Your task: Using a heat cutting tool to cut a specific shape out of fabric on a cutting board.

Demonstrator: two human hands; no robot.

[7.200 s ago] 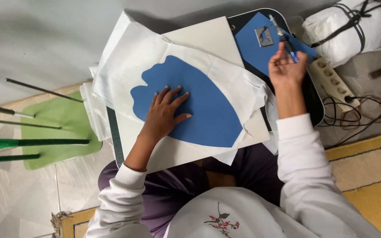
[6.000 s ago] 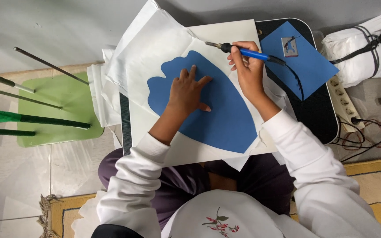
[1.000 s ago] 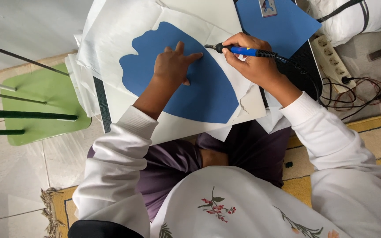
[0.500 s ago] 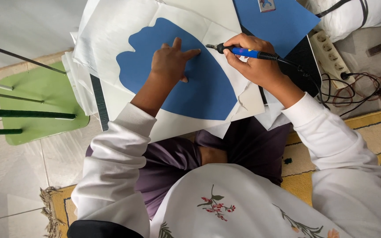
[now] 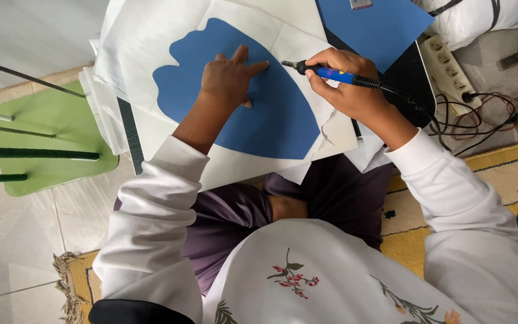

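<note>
A large blue curved shape point(image 5: 271, 114) lies on white paper sheets point(image 5: 145, 54) on my lap board. My left hand point(image 5: 229, 78) rests flat on the blue shape, fingers spread, pressing it down. My right hand point(image 5: 346, 90) grips a blue-handled corded pen-like tool point(image 5: 331, 74). Its metal tip points left and meets the blue shape's upper right edge, just beyond my left fingertips.
A second blue sheet point(image 5: 379, 27) lies on a black board point(image 5: 406, 78) at the top right. A white power strip point(image 5: 451, 72) with cables sits right of it, and a white bundle point(image 5: 481, 18) beyond. A green stool point(image 5: 55, 150) with dark rods stands at the left.
The view has shifted slightly, so the paper and hands sit lower and further right in frame. Both hands keep their places, with the tool tip still at the blue shape's edge.
</note>
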